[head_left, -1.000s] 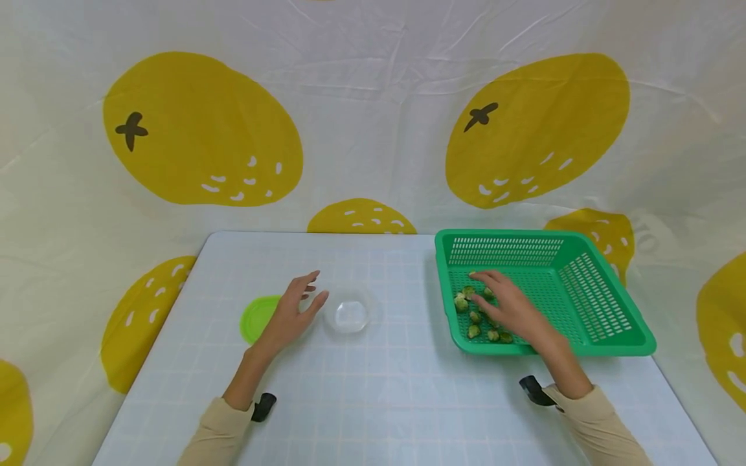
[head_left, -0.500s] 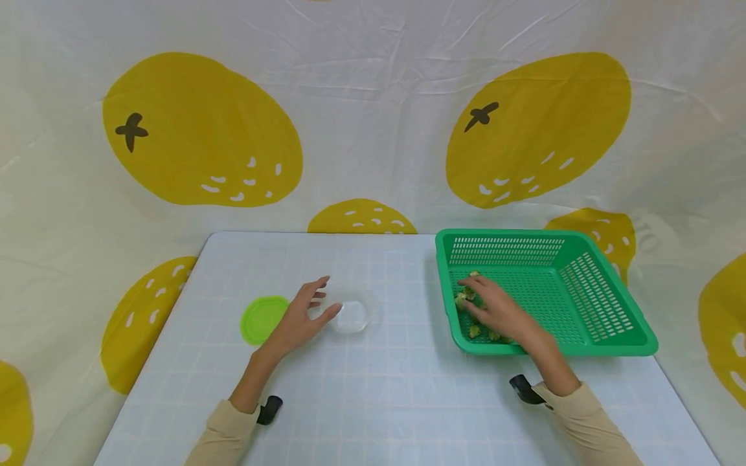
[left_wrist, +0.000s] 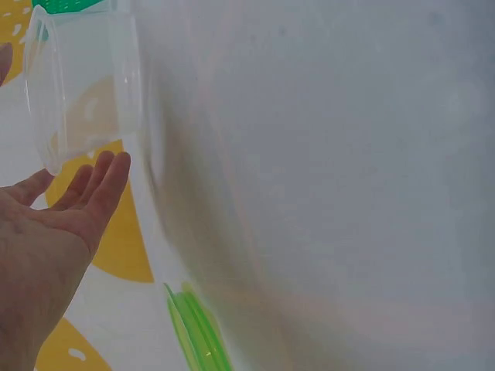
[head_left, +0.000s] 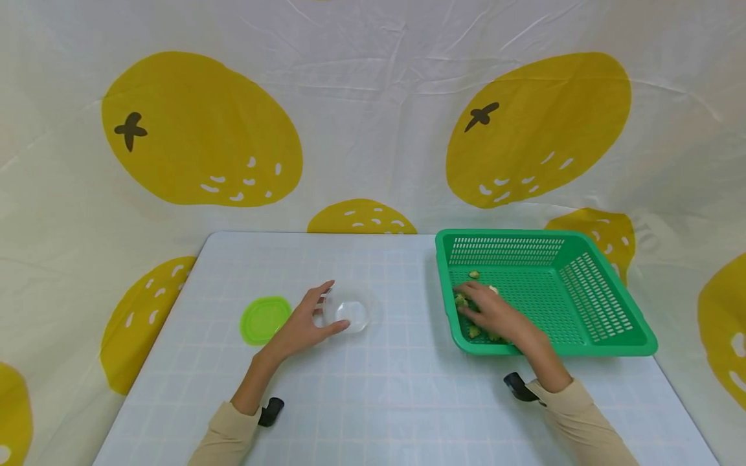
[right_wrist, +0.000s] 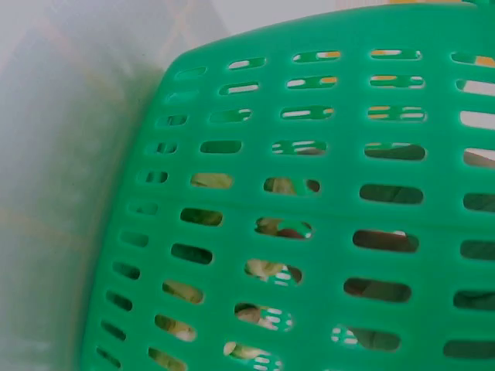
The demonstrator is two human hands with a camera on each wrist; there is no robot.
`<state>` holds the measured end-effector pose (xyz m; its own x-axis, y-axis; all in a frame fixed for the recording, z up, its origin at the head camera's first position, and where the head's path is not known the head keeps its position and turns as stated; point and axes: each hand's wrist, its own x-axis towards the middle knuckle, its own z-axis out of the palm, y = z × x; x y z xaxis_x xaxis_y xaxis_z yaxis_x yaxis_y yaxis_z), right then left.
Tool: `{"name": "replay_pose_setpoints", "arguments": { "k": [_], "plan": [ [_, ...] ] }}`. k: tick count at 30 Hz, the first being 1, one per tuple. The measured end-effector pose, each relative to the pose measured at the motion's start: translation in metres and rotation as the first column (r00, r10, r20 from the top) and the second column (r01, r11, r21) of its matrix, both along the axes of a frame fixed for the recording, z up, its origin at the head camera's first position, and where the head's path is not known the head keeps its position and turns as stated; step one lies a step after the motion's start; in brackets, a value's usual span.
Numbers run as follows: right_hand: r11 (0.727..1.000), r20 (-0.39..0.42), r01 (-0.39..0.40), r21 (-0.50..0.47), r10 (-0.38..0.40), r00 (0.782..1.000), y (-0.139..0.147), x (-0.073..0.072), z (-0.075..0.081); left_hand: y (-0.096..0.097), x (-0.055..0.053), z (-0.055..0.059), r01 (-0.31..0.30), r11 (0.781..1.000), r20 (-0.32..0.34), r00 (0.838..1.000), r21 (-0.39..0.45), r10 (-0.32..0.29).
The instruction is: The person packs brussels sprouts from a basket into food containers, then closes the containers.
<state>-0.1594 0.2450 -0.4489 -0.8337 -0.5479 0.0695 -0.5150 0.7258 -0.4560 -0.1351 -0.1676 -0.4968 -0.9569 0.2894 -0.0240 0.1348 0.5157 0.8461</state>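
Observation:
Around the near-left side of a clear plastic tub (head_left: 352, 315), my left hand (head_left: 298, 329) spreads its fingers and thumb. The left wrist view has the fingertips (left_wrist: 116, 166) right by the wall of the tub (left_wrist: 93, 85). My right hand (head_left: 492, 315) reaches down into a green plastic basket (head_left: 548, 349), with thumb and fingers parted around Brussels sprouts (head_left: 460, 301). One more sprout (head_left: 474, 275) lies beyond the fingers; others are partly hidden under the palm. From the right wrist, the slotted basket wall (right_wrist: 325, 209) covers most of that hand.
A lime-green lid (head_left: 264, 320) lies flat on the table (head_left: 373, 401) left of the tub. The basket stands at the table's right side, sprouts gathered in its left part. Behind the table hangs a white sheet (head_left: 375, 129) with yellow fruit prints.
My left hand has moved right, and its fingers now reach around the tub. My right hand has shifted left and lower among the sprouts. Basket, lid and tub look unmoved.

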Motion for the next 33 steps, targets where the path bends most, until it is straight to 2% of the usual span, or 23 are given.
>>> {"name": "replay_pose_setpoints", "arguments": {
  "k": [9,18,27,33],
  "plan": [
    [0.999,-0.024,-0.036,0.024,0.037,0.999,-0.0012,-0.0019,-0.0020,-0.0001,-0.0001,-0.0018,0.038,0.999,0.024,0.999,0.013,-0.038],
    [0.998,-0.056,-0.023,0.052,0.026,0.998,-0.0026,-0.0022,-0.0032,-0.0016,0.0004,-0.0012,0.034,0.999,0.038,0.999,0.037,-0.035],
    [1.000,-0.052,-0.010,0.029,0.012,0.999,-0.0002,0.0003,-0.0045,0.0008,-0.0004,-0.0031,0.029,0.997,0.041,0.999,0.072,-0.032],
    [1.000,-0.009,-0.012,0.012,0.012,1.000,-0.0023,0.0002,-0.0017,0.0013,-0.0015,-0.0030,0.042,0.994,0.047,0.998,0.101,-0.047]
  ]
}}
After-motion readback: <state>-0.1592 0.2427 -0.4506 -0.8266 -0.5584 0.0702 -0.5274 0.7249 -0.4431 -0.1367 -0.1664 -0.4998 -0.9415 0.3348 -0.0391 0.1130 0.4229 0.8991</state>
